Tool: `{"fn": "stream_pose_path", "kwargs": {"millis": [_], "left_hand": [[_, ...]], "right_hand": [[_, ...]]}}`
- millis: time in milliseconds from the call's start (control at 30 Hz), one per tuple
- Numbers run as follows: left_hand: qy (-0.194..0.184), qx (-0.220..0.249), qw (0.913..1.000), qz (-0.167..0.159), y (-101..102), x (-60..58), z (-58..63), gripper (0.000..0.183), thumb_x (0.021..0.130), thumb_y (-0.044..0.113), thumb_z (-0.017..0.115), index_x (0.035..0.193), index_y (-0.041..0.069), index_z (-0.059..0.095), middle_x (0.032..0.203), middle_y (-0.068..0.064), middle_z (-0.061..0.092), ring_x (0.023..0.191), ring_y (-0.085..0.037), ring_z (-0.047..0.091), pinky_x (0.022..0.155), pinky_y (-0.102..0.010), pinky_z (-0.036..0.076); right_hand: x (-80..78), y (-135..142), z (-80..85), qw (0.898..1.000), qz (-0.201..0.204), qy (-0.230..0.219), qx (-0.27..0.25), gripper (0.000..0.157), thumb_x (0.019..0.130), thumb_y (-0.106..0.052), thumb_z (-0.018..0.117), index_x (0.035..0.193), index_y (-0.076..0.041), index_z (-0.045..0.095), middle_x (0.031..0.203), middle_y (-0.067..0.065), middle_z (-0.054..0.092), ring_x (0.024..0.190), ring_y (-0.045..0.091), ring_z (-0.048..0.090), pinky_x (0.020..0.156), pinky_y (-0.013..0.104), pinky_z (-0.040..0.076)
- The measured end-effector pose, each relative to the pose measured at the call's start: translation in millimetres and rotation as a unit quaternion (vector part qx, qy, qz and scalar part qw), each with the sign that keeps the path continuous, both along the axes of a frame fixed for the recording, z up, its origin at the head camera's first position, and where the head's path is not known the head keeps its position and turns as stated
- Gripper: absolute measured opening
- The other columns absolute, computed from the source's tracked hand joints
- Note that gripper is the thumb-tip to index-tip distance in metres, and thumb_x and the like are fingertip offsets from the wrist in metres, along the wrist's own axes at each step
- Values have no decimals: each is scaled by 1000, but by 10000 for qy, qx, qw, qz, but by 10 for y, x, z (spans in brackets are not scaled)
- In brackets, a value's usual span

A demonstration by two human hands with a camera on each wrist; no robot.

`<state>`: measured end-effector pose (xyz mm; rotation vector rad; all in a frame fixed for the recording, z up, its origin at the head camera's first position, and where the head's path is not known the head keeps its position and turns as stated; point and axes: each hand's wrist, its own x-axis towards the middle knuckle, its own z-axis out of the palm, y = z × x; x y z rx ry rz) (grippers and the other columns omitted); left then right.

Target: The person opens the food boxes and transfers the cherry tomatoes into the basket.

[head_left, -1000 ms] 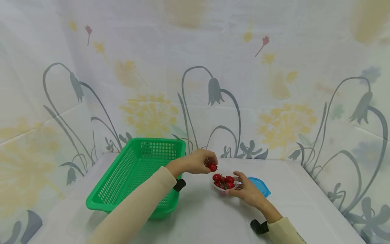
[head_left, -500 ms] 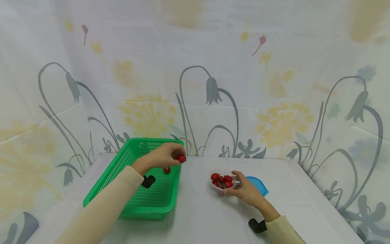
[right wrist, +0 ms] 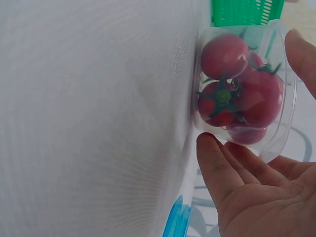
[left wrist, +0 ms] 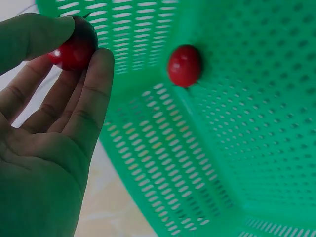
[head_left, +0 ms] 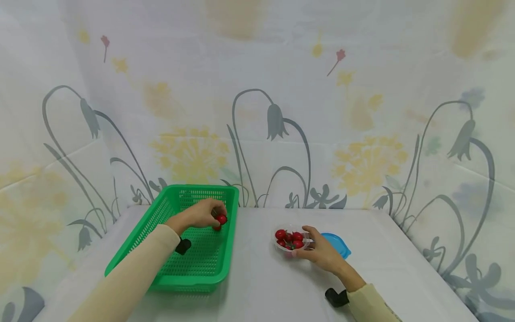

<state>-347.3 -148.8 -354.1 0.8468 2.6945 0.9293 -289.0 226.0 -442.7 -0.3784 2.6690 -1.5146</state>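
Observation:
My left hand [head_left: 203,213] pinches a red cherry tomato [left wrist: 79,47] between thumb and fingertips, inside the green basket [head_left: 189,280] near its right wall. Another cherry tomato [left wrist: 184,65] lies on the basket floor, partly hidden below the hand in the head view. On the table to the right stands a small clear plastic container [right wrist: 277,133] with several cherry tomatoes [head_left: 289,239], some with green stems. My right hand [head_left: 322,254] holds that container from its right side, thumb at one edge and fingers at the other.
A blue lid [head_left: 337,245] lies on the white-covered table [head_left: 257,277], just behind my right hand. Black camera mounts [head_left: 336,297] sit at both wrists. A flower-patterned cloth [head_left: 257,53] hangs behind the table.
My left hand has carried the tomato leftward from beside the clear container, over the basket's right rim and down inside it. The right hand stays on the container.

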Motion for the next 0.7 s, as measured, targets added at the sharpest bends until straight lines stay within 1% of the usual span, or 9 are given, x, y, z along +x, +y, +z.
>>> {"fn": "stream_pose_path", "kwargs": {"millis": [67, 167, 267, 367, 467, 567, 700], "left_hand": [[-3, -168, 9999, 8, -20, -8, -28, 23, 81, -5, 67, 103, 3, 64, 97, -7, 64, 86, -19, 61, 73, -34, 52], [4, -384, 9993, -43, -50, -18, -84, 24, 80, -6, 68, 102, 2, 65, 96, -7, 64, 86, -20, 60, 72, -33, 52], [20, -611, 9981, -39, -66, -30, -151, 22, 79, -6, 68, 99, 3, 65, 93, -6, 63, 84, -18, 58, 71, -33, 51], [-53, -766, 9970, -2, -68, -37, -213, 21, 79, -5, 70, 98, 4, 66, 91, -5, 63, 83, -17, 57, 72, -34, 50], [-167, -861, 9961, 54, -59, -44, -257, 23, 78, -6, 70, 98, 3, 66, 91, -4, 63, 84, -18, 57, 73, -34, 50], [-204, -941, 9953, 87, -46, -53, -289, 25, 77, -7, 70, 99, 2, 66, 90, -4, 64, 84, -17, 58, 74, -34, 51], [-252, -957, 9949, 174, -12, -48, -304, 25, 76, -8, 69, 99, 1, 66, 89, -5, 64, 83, -18, 59, 73, -34, 51]], "right_hand": [[-62, 26, -80, 10000, 7, 4, -3, 89, 78, -32, 79, 146, -4, 29, 140, 20, 44, 110, 29, 59, 84, 43, 51], [-60, 27, -74, 10000, 10, -28, 19, 90, 77, -35, 79, 146, -5, 29, 139, 19, 44, 109, 27, 59, 83, 41, 51], [-54, 22, -63, 10000, -19, -56, 49, 90, 77, -37, 79, 146, -7, 30, 139, 16, 45, 109, 26, 58, 83, 40, 51], [-51, 16, -59, 10000, -41, -54, 38, 89, 77, -36, 79, 146, -7, 30, 138, 15, 46, 109, 25, 58, 84, 41, 51], [-61, 15, -74, 10000, -56, -39, 20, 88, 78, -33, 79, 146, -6, 30, 139, 17, 45, 109, 26, 59, 84, 42, 51], [-76, 17, -95, 9999, -101, -22, -9, 87, 78, -29, 79, 146, -6, 30, 140, 19, 44, 109, 27, 59, 83, 43, 51], [-75, 23, -98, 9999, -111, 15, 43, 86, 79, -28, 78, 146, -5, 29, 141, 21, 42, 110, 29, 59, 82, 44, 51]]}}
